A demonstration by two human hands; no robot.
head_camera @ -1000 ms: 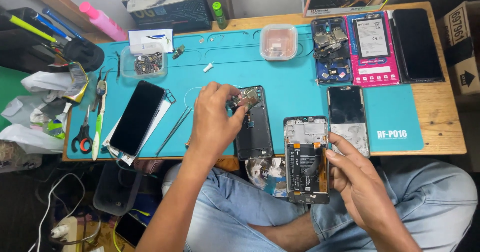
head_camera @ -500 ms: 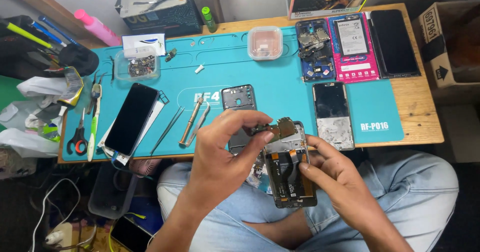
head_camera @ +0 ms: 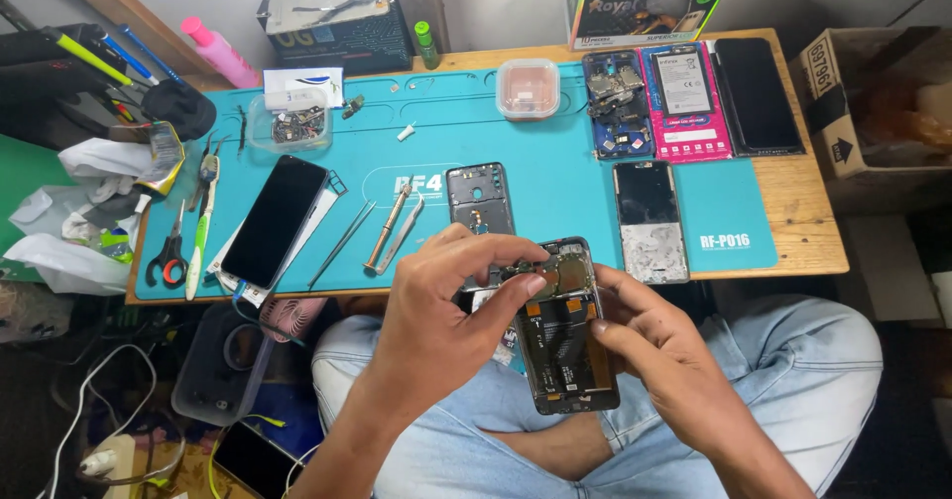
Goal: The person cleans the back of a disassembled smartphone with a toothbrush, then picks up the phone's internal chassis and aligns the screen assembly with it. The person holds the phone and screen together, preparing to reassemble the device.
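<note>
- The wooden table [head_camera: 793, 231] stands across the top of the view, and a teal work mat [head_camera: 555, 152] covers most of it.
- On the mat lie a black phone [head_camera: 273, 221] at the left, a dark back cover [head_camera: 480, 197] in the middle and a bare phone frame [head_camera: 650, 219] to the right.
- The opened phone [head_camera: 567, 345] is off the table, held over the lap with its long axis running away from the person, circuit end farthest.
- The right hand [head_camera: 659, 345] grips the opened phone along its right edge, fingers curled behind it.
- The left hand [head_camera: 446, 320] reaches in from the left, thumb and forefinger pinched on a small part at the phone's top end; it is the nearer hand to that end.
- Tweezers [head_camera: 400, 234] lie beside a thin tool on the mat, apart from both hands.
</note>
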